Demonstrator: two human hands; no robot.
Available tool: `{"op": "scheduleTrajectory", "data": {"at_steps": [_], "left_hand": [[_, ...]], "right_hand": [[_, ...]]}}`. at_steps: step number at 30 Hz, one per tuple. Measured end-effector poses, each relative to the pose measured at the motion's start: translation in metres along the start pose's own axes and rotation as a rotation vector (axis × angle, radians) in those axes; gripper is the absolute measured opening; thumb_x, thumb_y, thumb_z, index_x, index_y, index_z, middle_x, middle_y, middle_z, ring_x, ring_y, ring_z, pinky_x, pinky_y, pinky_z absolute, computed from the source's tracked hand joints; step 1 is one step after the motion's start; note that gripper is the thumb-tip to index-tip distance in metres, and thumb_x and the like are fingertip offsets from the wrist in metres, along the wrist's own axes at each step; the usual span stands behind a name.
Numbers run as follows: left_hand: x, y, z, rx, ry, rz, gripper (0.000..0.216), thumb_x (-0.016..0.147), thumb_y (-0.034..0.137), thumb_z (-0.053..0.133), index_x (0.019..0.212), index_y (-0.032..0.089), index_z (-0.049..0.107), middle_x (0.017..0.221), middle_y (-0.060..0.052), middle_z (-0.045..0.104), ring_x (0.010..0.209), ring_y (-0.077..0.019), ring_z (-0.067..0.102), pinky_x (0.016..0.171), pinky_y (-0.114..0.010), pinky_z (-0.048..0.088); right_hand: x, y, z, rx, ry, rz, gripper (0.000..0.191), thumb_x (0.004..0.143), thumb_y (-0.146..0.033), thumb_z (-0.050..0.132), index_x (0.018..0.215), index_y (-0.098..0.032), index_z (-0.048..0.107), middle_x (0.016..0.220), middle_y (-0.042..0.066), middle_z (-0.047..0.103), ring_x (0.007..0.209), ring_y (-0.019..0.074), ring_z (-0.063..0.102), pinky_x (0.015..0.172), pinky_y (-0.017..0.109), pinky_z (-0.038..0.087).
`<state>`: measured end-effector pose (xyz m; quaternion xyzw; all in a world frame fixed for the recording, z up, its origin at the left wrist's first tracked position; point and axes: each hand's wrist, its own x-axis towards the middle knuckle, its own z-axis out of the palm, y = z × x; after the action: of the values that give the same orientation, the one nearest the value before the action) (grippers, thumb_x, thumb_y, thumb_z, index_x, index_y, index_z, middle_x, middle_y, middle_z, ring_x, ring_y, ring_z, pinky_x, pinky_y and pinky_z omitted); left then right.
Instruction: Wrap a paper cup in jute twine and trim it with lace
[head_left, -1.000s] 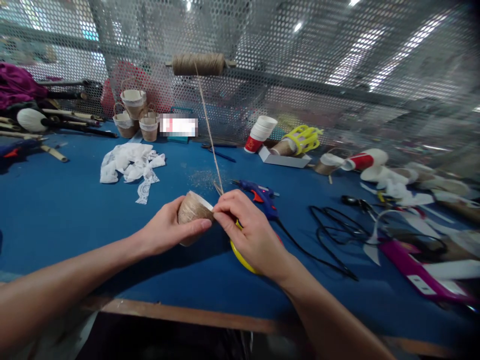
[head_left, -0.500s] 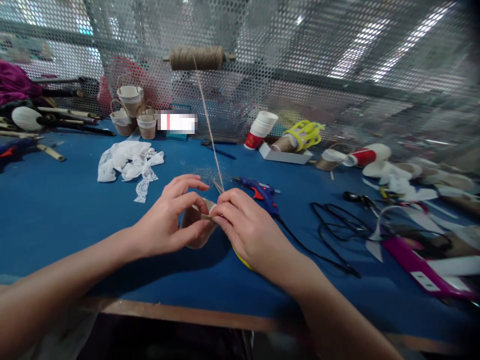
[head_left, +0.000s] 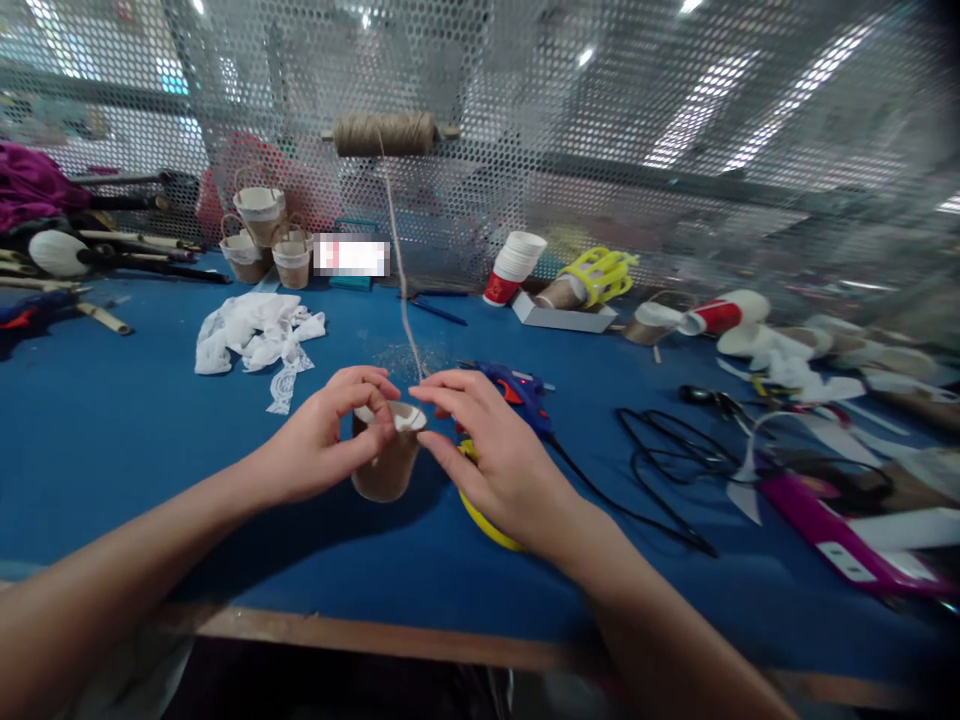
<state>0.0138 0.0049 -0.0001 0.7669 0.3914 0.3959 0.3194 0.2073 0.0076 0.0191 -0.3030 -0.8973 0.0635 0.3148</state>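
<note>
A small paper cup with a brown wrapped outside (head_left: 386,478) and white inside stands upright over the blue table. My left hand (head_left: 326,435) pinches its rim, thumb outside, fingertips at the near-left edge. On the other side, my right hand (head_left: 495,440) has thumb and fingers apart, the thumb tip close to or touching the rim. Twine (head_left: 395,230) runs down from a spool (head_left: 385,135) to my right fingertips; its lower end is hidden there. Beneath the right hand lies a yellow-handled tool (head_left: 491,528), partly covered. A blue glue gun (head_left: 521,390) rests just behind that hand.
White lace (head_left: 255,325) is heaped at left. Small handled baskets (head_left: 292,262) stand at the back, near pliers (head_left: 439,308). Stacked paper cups (head_left: 514,270) lean beside a white box (head_left: 562,316). At right are a black cord (head_left: 660,450) and a purple power strip (head_left: 817,530).
My right hand has loosened from the rim, its thumb and fingers now spread. The twine has gone from taut to slightly slack. More of the cup shows, and the view has shifted slightly.
</note>
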Motion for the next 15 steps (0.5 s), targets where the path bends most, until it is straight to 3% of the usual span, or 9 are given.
{"op": "scheduleTrajectory", "data": {"at_steps": [4,8,11,15], "left_hand": [[0.001,-0.010,-0.009,-0.200,-0.020,-0.165,0.015,0.081,0.029,0.052,0.072,0.018,0.052,0.104,-0.008,0.057,0.117,-0.0234,0.043,0.100,-0.041,0.030],[0.002,-0.021,-0.015,-0.404,-0.007,-0.291,0.018,0.079,0.034,0.057,0.072,0.018,0.052,0.104,-0.006,0.058,0.116,-0.0222,0.044,0.099,-0.038,0.029],[0.002,-0.026,-0.018,-0.466,-0.005,-0.319,0.017,0.078,0.033,0.059,0.073,0.018,0.054,0.104,-0.005,0.058,0.114,-0.0205,0.046,0.098,-0.036,0.029],[0.002,-0.029,-0.017,-0.485,-0.010,-0.325,0.016,0.079,0.033,0.058,0.074,0.018,0.054,0.104,-0.004,0.058,0.111,-0.0187,0.047,0.096,-0.034,0.029]], "right_hand": [[-0.003,0.014,-0.006,-0.099,-0.014,0.162,0.019,0.087,-0.018,0.046,0.105,-0.016,0.053,0.103,0.012,0.057,0.099,0.0230,0.054,0.080,0.040,0.047],[-0.007,0.022,-0.017,-0.339,-0.363,0.501,0.021,0.085,-0.026,0.049,0.098,-0.012,0.058,0.091,0.014,0.061,0.079,0.0251,0.062,0.066,0.038,0.048],[-0.010,0.023,-0.021,-0.410,-0.619,0.624,0.022,0.081,-0.027,0.055,0.096,-0.012,0.059,0.087,0.015,0.063,0.075,0.0270,0.063,0.059,0.035,0.046],[-0.010,0.023,-0.017,-0.395,-0.651,0.654,0.029,0.076,-0.016,0.057,0.104,-0.009,0.056,0.089,0.016,0.064,0.078,0.0277,0.063,0.060,0.034,0.045]]}}
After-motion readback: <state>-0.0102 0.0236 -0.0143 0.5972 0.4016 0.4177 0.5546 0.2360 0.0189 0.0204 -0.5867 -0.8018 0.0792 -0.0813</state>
